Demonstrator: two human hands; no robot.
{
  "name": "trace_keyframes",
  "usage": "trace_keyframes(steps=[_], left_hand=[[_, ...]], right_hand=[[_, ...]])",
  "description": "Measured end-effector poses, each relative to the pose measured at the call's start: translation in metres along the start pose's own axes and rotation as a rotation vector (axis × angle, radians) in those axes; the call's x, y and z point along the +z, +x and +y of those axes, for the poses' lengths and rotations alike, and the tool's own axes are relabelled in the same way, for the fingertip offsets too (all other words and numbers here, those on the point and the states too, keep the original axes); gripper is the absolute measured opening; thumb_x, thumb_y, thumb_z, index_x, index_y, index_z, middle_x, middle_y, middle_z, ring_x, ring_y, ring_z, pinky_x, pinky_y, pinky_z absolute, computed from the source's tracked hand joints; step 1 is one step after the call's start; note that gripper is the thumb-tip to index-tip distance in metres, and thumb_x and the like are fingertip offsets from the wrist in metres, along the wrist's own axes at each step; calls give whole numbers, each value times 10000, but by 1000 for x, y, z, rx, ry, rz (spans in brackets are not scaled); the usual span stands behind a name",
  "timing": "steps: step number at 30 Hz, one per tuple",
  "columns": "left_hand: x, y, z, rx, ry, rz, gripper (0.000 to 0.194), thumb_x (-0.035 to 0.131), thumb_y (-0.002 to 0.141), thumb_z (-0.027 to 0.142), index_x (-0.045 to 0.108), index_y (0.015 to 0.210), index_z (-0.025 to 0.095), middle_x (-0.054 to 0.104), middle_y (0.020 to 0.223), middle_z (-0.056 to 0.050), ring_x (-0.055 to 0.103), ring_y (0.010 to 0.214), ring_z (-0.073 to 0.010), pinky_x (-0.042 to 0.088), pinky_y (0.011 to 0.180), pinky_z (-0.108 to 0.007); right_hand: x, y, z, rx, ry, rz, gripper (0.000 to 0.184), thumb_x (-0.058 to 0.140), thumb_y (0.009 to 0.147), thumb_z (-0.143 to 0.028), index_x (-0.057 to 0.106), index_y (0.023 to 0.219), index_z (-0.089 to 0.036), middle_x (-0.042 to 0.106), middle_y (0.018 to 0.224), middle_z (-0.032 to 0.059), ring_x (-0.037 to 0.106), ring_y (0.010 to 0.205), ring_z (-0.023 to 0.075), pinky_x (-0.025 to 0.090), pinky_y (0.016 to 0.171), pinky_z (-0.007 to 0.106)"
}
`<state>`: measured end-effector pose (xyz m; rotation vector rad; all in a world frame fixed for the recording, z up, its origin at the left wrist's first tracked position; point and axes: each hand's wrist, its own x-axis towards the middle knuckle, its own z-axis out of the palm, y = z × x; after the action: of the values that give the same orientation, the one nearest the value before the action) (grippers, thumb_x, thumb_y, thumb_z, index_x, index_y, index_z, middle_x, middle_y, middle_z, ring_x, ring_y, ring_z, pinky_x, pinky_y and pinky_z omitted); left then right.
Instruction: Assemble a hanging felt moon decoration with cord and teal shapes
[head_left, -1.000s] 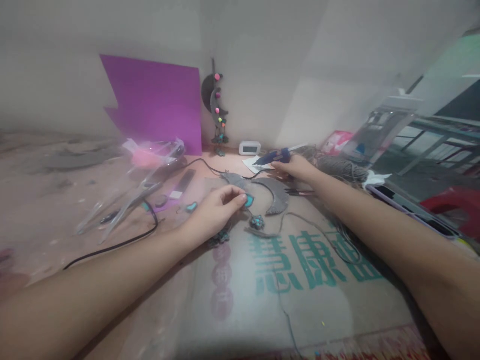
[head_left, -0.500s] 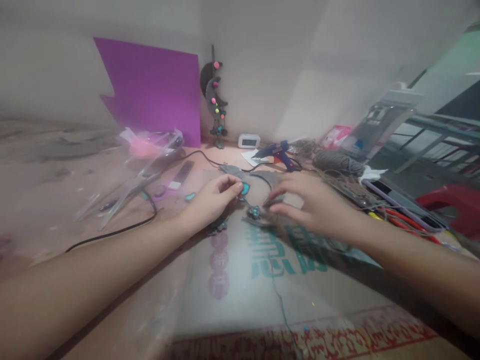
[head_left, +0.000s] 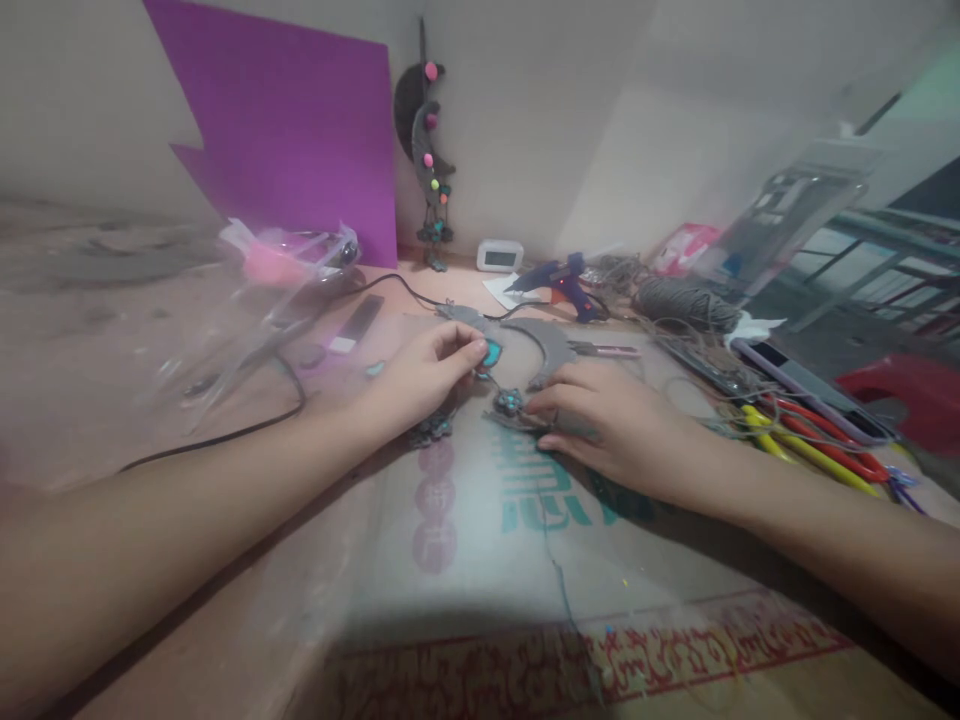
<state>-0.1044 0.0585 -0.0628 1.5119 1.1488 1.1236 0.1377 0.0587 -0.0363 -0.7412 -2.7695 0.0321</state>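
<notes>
My left hand (head_left: 442,370) pinches a small teal piece with a dark rim (head_left: 491,353) between thumb and fingers. From it a thin string runs down to a grey flower-like ornament with teal bits (head_left: 508,401). My right hand (head_left: 600,420) is beside that ornament, thumb and fingers apart around the end of a thin grey strip (head_left: 514,421); no firm grip shows. Behind both hands lies a large grey crescent (head_left: 556,345). Below my left wrist another dark ornament (head_left: 431,430) is partly covered. A printed sheet (head_left: 487,580) lies under the work.
A blue glue gun (head_left: 551,278) and a white digital clock (head_left: 500,256) stand at the back. On the right are a cutter knife (head_left: 607,350), yellow-handled pliers (head_left: 817,455), a phone (head_left: 810,390) and grey yarn (head_left: 686,305). Plastic bags (head_left: 277,265) and a black cable (head_left: 225,440) lie left.
My right hand has come down and inward toward the grey strip, its fingers now around the strip's end. My left hand keeps its pinch. The view has tipped slightly downward.
</notes>
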Motion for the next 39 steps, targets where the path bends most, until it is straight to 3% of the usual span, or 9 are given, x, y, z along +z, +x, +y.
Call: trace_keyframes(steps=[7, 11, 16, 19, 23, 28, 33, 36, 39], left_hand=[[1, -1, 2, 44, 51, 9, 194, 567, 927, 346, 564, 857, 165, 518, 675, 32, 444, 569, -92, 330, 535, -227], [4, -9, 4, 140, 95, 78, 156, 556, 944, 318, 571, 922, 164, 587, 766, 10, 497, 628, -95, 375, 574, -220], [11, -21, 12, 156, 10, 72, 157, 499, 985, 341, 497, 974, 183, 653, 821, -2, 582, 594, -85, 448, 552, -203], [18, -26, 19, 112, -57, 50, 160, 492, 990, 349, 484, 974, 190, 678, 836, -10, 585, 546, -79, 459, 494, -190], [23, -28, 23, 10, -189, -8, 137, 469, 997, 309, 470, 931, 189, 660, 764, 6, 580, 482, -74, 454, 439, -176], [25, -26, 22, -123, -343, -36, 130, 482, 991, 317, 472, 955, 192, 707, 1033, -54, 623, 458, -80, 438, 364, -181], [33, -28, 25, -250, -591, -69, 116, 448, 1007, 262, 445, 913, 194, 728, 988, -72, 742, 669, -153, 620, 639, -283], [36, -30, 26, -260, -621, -66, 144, 448, 1007, 236, 453, 870, 192, 705, 806, -33, 740, 719, -147, 623, 763, -299], [36, -29, 25, -242, -593, -2, 156, 460, 1001, 236, 451, 852, 191, 711, 794, -32, 736, 737, -143, 611, 766, -286]], right_hand=[[21, 2, -5, -85, 43, 199, 129, 574, 974, -237, 664, 897, -185, 681, 817, 46, 596, 760, 180, 434, 686, 306], [19, 0, -8, -77, 120, 343, 112, 526, 988, -197, 598, 903, -206, 666, 813, 39, 584, 748, 172, 430, 671, 301], [10, -4, -13, -164, 199, 415, 88, 492, 975, -162, 536, 939, -229, 630, 812, 35, 575, 759, 177, 470, 705, 314], [9, -5, -13, -154, 204, 418, 81, 493, 982, -196, 529, 922, -236, 618, 791, 29, 572, 737, 177, 472, 692, 316], [13, -2, -11, -13, 216, 415, 114, 489, 987, -199, 524, 882, -228, 618, 769, 17, 571, 702, 159, 456, 657, 294], [17, 3, -7, 87, 245, 420, 115, 510, 976, -203, 538, 865, -218, 635, 765, 11, 575, 678, 150, 443, 623, 275], [18, 1, -7, 39, 245, 425, 114, 532, 975, -215, 569, 867, -218, 647, 781, 13, 585, 695, 149, 462, 653, 282], [16, 0, -8, 33, 252, 427, 111, 539, 977, -230, 577, 873, -221, 643, 767, 11, 587, 684, 147, 468, 642, 281], [15, -2, -9, 59, 257, 430, 118, 519, 989, -260, 568, 884, -235, 648, 777, 19, 596, 693, 158, 476, 642, 294]])
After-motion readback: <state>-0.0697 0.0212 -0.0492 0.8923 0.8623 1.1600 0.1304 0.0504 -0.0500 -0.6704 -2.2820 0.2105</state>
